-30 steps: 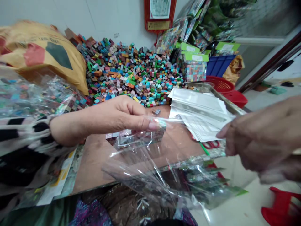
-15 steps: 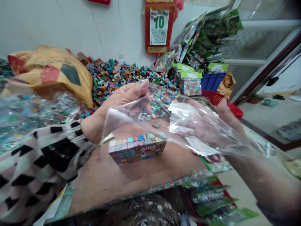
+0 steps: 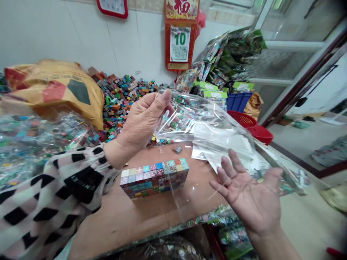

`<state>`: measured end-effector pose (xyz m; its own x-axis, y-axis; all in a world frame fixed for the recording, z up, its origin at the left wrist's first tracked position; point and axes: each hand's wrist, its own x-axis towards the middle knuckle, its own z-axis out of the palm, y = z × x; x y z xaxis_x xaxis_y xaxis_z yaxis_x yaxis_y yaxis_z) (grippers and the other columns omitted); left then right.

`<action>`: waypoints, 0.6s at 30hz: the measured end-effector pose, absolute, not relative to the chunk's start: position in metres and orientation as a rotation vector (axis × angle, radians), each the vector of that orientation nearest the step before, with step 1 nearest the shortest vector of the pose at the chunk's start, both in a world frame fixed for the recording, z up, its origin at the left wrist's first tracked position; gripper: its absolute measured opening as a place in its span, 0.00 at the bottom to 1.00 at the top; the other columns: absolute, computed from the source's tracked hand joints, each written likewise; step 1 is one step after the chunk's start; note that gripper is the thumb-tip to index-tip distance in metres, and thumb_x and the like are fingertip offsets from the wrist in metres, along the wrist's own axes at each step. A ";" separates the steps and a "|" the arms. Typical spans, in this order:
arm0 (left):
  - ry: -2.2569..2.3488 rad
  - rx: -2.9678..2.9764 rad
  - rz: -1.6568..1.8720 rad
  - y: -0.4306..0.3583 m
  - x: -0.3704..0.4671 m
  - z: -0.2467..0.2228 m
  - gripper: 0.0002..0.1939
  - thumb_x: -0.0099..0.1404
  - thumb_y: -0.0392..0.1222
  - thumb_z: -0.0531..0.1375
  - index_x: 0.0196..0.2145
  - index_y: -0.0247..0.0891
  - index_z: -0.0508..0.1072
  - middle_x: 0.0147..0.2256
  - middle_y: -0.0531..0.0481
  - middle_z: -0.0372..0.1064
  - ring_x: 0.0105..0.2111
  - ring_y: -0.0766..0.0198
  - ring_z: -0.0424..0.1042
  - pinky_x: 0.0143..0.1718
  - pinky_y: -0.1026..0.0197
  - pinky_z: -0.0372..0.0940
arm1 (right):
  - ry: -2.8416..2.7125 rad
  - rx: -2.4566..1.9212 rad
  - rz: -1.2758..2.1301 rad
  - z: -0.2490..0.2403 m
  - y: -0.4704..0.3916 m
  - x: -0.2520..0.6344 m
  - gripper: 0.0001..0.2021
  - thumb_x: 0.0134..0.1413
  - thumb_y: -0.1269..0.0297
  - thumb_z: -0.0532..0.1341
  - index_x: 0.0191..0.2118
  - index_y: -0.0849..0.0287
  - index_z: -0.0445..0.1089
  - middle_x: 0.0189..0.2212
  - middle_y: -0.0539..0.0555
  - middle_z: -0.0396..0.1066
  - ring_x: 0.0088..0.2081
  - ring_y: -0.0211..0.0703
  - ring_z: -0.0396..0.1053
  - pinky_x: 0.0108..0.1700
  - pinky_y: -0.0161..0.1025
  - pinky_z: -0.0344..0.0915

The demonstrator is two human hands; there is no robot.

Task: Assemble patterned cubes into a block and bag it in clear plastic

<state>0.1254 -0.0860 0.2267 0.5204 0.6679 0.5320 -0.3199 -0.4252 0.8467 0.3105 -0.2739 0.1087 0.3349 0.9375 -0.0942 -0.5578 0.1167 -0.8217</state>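
Note:
My left hand (image 3: 142, 121) pinches one edge of a clear plastic bag (image 3: 206, 112) between thumb and fingers, above the board. The bag stretches out to the right, see-through and creased. Lower right, my right hand (image 3: 251, 198) is palm up with its fingers spread, below the bag and holding nothing. On the brown board (image 3: 151, 224) stands a long block of small patterned cubes (image 3: 157, 180), neatly stacked, under the bag and right of my left sleeve. A small grey cube (image 3: 177, 149) lies behind the block.
Loose coloured cubes (image 3: 119, 97) are heaped along the wall beside a yellow sack (image 3: 59, 90). Plastic-wrapped cubes (image 3: 40, 141) lie at the left. White papers (image 3: 200, 151), a red basket (image 3: 261, 134), a blue bin (image 3: 238, 102) and green-topped packets (image 3: 215, 94) are at the right.
My right hand has come out from behind the plastic and moved down and toward me, palm now up. My left hand still grips the bag. The head view has tilted slightly upward.

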 end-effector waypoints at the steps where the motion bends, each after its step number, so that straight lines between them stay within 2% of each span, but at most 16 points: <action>1: 0.273 1.670 1.196 -0.085 0.128 0.224 0.17 0.72 0.45 0.58 0.26 0.39 0.70 0.24 0.55 0.68 0.27 0.69 0.66 0.32 0.63 0.60 | -0.464 -0.807 1.177 0.106 -0.272 0.309 0.43 0.47 0.20 0.50 0.60 0.43 0.69 0.51 0.58 0.77 0.48 0.56 0.76 0.48 0.54 0.72; 3: 0.221 1.669 1.274 -0.085 0.133 0.220 0.16 0.69 0.46 0.61 0.24 0.38 0.72 0.25 0.55 0.67 0.27 0.69 0.67 0.33 0.63 0.61 | -0.376 -0.724 1.228 0.102 -0.267 0.303 0.27 0.45 0.35 0.68 0.46 0.47 0.77 0.40 0.52 0.80 0.38 0.47 0.78 0.43 0.46 0.74; 5: 0.182 1.724 1.291 -0.085 0.134 0.217 0.15 0.68 0.47 0.63 0.25 0.38 0.73 0.26 0.55 0.68 0.28 0.69 0.69 0.34 0.62 0.62 | -0.342 -0.757 1.259 0.102 -0.263 0.298 0.15 0.43 0.52 0.76 0.34 0.53 0.78 0.27 0.48 0.78 0.27 0.37 0.74 0.35 0.36 0.73; 6: 0.170 1.781 1.310 -0.086 0.134 0.217 0.15 0.69 0.46 0.62 0.25 0.38 0.73 0.26 0.55 0.69 0.28 0.69 0.69 0.34 0.62 0.62 | -0.341 -0.790 1.238 0.102 -0.261 0.296 0.14 0.41 0.55 0.77 0.29 0.56 0.76 0.22 0.47 0.74 0.23 0.34 0.70 0.31 0.33 0.71; 9: 0.210 2.002 1.387 -0.083 0.129 0.215 0.16 0.71 0.45 0.61 0.25 0.39 0.73 0.24 0.54 0.71 0.26 0.70 0.67 0.32 0.62 0.60 | -0.378 -0.909 1.111 0.104 -0.259 0.298 0.20 0.38 0.52 0.78 0.22 0.59 0.71 0.14 0.46 0.66 0.16 0.31 0.61 0.22 0.30 0.64; 14: 0.318 2.099 1.389 -0.073 0.125 0.210 0.18 0.71 0.51 0.60 0.25 0.40 0.73 0.23 0.53 0.71 0.25 0.69 0.65 0.29 0.62 0.58 | -0.397 -1.040 0.965 0.103 -0.264 0.308 0.24 0.40 0.46 0.76 0.19 0.58 0.66 0.12 0.46 0.60 0.15 0.31 0.56 0.21 0.31 0.62; 18: 0.260 2.000 1.358 -0.076 0.132 0.215 0.19 0.70 0.54 0.61 0.25 0.41 0.73 0.24 0.52 0.71 0.26 0.68 0.66 0.28 0.62 0.59 | -0.518 -0.968 0.863 0.106 -0.278 0.314 0.21 0.49 0.50 0.72 0.20 0.58 0.68 0.12 0.46 0.60 0.17 0.32 0.58 0.24 0.31 0.63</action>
